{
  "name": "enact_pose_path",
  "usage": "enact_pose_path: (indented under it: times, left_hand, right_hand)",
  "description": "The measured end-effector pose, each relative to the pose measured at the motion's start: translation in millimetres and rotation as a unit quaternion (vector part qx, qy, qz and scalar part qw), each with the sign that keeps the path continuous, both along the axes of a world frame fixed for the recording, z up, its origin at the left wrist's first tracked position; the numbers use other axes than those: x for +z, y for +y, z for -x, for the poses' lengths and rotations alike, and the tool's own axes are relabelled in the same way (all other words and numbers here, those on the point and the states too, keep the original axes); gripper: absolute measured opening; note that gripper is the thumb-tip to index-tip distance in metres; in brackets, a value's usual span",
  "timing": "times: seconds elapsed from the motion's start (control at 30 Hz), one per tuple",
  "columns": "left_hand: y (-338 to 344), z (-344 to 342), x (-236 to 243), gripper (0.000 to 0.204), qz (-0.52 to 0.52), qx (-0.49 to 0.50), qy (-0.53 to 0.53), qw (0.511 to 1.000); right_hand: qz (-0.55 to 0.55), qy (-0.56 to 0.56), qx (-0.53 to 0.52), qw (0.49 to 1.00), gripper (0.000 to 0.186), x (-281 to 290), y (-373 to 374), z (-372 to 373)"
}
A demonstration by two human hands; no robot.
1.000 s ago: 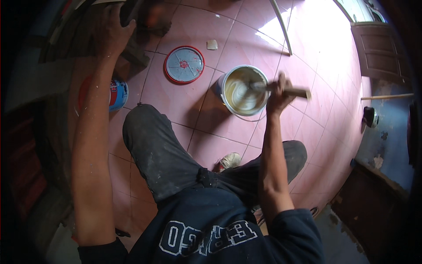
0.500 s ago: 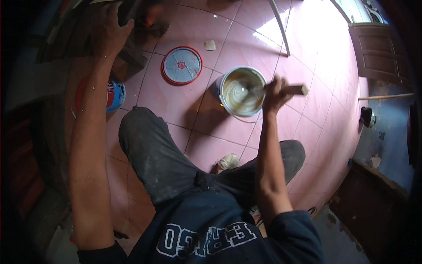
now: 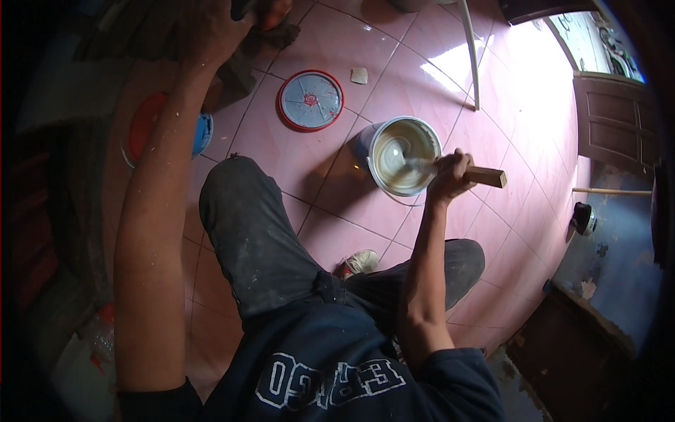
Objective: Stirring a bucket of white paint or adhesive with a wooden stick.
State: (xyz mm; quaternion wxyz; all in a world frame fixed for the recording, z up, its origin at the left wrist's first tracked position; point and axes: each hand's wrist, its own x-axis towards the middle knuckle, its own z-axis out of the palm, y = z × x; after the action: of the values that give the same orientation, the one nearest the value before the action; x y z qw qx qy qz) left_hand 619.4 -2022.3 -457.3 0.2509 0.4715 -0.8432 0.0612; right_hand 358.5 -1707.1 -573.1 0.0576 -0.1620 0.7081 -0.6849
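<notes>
My right hand (image 3: 452,176) is closed around a squarish wooden stick (image 3: 486,176), whose blurred lower end reaches into a bucket (image 3: 373,169). Swirled cream-white liquid (image 3: 397,152) lies inside, and the bucket's wire handle hangs down on the near side. My left hand (image 3: 214,35) stretches to the far left, against a dark object (image 3: 243,8) at the picture's upper edge. Its fingers are partly lost in shadow, and what they hold cannot be made out. Beneath my left forearm stands a red and blue tub (image 3: 202,133), partly covered by the arm.
A grey lid with a red rim (image 3: 310,100) lies on the pink tiles beside a small pale square piece (image 3: 359,75). Beyond the bucket a pale curved leg or pole (image 3: 472,63) meets the floor. A dark round object (image 3: 583,219) sits by the right wall.
The whole view has shifted, moving the bucket and lid rightward and slightly down or up. The stick's end has swung within the bucket, and my left hand has reached farther up and right.
</notes>
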Motion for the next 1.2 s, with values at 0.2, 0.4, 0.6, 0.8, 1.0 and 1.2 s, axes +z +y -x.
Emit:
enact_pose_path:
  times: [0.2, 0.4, 0.6, 0.8, 1.0, 1.2]
  left_hand:
    - [-3.2, -3.4, -4.0, 0.059, -0.012, -0.004, 0.005, 1.000]
    - [-6.6, 0.3, -7.2, 0.059, 0.014, 0.001, -0.016, 1.000]
    - [-8.5, -7.6, -9.5, 0.060, 0.002, -0.020, 0.014, 1.000]
    - [-10.0, -6.9, -3.7, 0.059, 0.004, -0.015, 0.005, 1.000]
    - [-3.4, 4.7, -5.5, 0.058, -0.010, -0.012, 0.019, 1.000]
    - [-2.1, -8.4, -0.7, 0.059, -0.023, 0.005, 0.002, 1.000]
  right_hand:
    - [0.129, -0.071, 0.028, 0.989, 0.029, 41.4, -29.6, 11.2]
    - [-0.024, 0.086, 0.015, 0.996, 0.036, -9.8, -15.1, 12.3]
    - [0.114, -0.033, -0.011, 0.993, 0.030, 42.8, -32.4, 12.7]
    - [0.028, -0.057, 0.017, 0.998, 0.032, 27.7, -27.2, 6.7]
    - [-0.001, 0.105, -0.025, 0.994, 0.028, -15.9, -0.3, 34.8]
    - [0.117, -0.143, -0.057, 0.981, 0.028, 39.6, -15.3, 34.3]
